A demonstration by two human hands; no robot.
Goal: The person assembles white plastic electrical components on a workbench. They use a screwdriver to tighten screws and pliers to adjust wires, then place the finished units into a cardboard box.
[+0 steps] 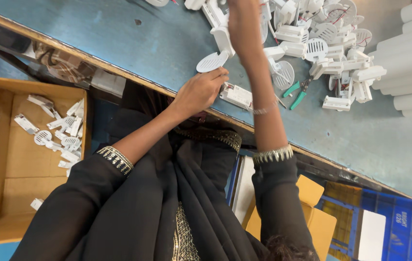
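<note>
My left hand (200,92) rests at the near edge of the blue table (133,38), fingers curled on the end of a white rectangular plastic part (237,95). A round white grille disc (212,62) lies just beyond its fingertips. My right hand (242,26) reaches further out into a pile of white plastic parts and grilles (322,38). Its fingers run out of the top of the view, so what they hold is hidden. A white bracket piece (222,38) sits against its left side. Both arms wear black sleeves with beaded cuffs.
Green-handled pliers (295,92) lie beside the pile. White tubes (409,63) are stacked at the right. A cardboard box (3,169) on the left, below the table, holds several white parts. A blue crate (399,222) and a yellow seat (317,217) are at the lower right.
</note>
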